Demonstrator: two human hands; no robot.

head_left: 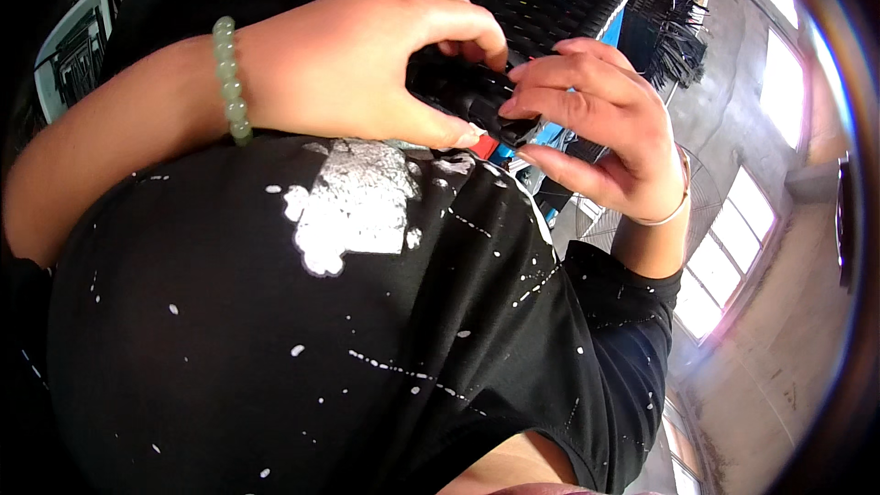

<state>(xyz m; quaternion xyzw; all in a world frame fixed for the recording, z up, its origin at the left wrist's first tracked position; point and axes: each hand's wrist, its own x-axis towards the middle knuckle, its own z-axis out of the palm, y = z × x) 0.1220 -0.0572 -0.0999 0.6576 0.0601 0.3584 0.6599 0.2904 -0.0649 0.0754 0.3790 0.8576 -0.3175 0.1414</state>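
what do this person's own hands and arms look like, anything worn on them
Both hands are without gloves. The left hand has a bracelet of round, pale green beads at the wrist. The right hand has a thin bangle at the wrist. The right sleeve is black with small white specks and leaves the forearm bare.

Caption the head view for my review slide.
Left hand, wearing a green bead bracelet, and right hand close around a black piece.
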